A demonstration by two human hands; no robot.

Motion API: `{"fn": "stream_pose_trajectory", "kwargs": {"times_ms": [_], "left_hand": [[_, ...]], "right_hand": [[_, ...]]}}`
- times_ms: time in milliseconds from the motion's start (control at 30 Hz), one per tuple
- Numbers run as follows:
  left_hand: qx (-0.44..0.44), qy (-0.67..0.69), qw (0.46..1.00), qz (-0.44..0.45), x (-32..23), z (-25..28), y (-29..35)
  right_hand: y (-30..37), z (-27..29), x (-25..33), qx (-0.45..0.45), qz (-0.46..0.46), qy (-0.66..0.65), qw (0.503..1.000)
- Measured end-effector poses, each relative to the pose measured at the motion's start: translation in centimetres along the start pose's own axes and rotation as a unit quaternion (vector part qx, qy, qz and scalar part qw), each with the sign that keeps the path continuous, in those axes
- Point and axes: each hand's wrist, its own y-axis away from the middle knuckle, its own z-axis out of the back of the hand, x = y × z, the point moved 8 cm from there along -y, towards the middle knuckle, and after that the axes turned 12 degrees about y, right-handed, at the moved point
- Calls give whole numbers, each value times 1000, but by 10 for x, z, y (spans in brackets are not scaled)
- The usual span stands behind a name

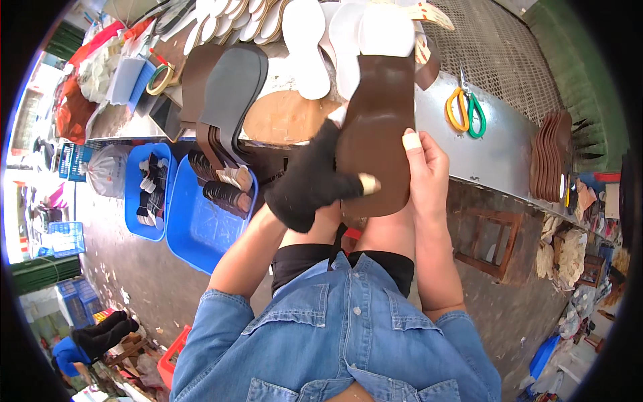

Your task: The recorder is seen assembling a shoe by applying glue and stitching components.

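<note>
A brown sole-shaped piece (pixel 378 134) is held by the right hand (pixel 429 171), whose fingers are curled at its right edge, with the taped thumb laid over the front face. By the left hand (pixel 305 177), in a black fingerless glove, the same piece is touched from the other side: the thumb is stretched across its lower part and the fingers are spread upward along its left edge. Whether it is also gripped from behind by the left fingers cannot be told. The piece is placed between the two sets of fingers, its lower end above the thighs and its upper end seen against the white soles (pixel 305 47), which are spread beyond the fingers on the tabletop (pixel 492 151).

Just beyond the left fingers, a tan sole-shaped piece (pixel 288 117) is laid flat. Farther to their left, a grey sole-shaped piece (pixel 231 87) is overlapped with brown ones, and past these a roll of tape (pixel 159 80) is seen. To the right of the right fingers, scissors (pixel 465 110) with one yellow and one green handle are laid, and well apart on that side a stack of brown sole-shaped pieces (pixel 552 157) is set near the tabletop's edge. Below and left of the left fingers, dark strips are held in two blue tubs (pixel 207 246).
</note>
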Motion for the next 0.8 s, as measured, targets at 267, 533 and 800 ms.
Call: {"fn": "stream_pose_trajectory", "kwargs": {"times_ms": [267,533,800], "left_hand": [[-94,-175,969,144,3,31,-15],[-34,17,991,125,-11,17,-20],[101,11,978,181,-13,-5,-8]], "right_hand": [[15,-15,-3,72,-4,-3,997],[14,4,-31,64,-112,-42,991],[-15,4,55,101,132,-147,975]]}}
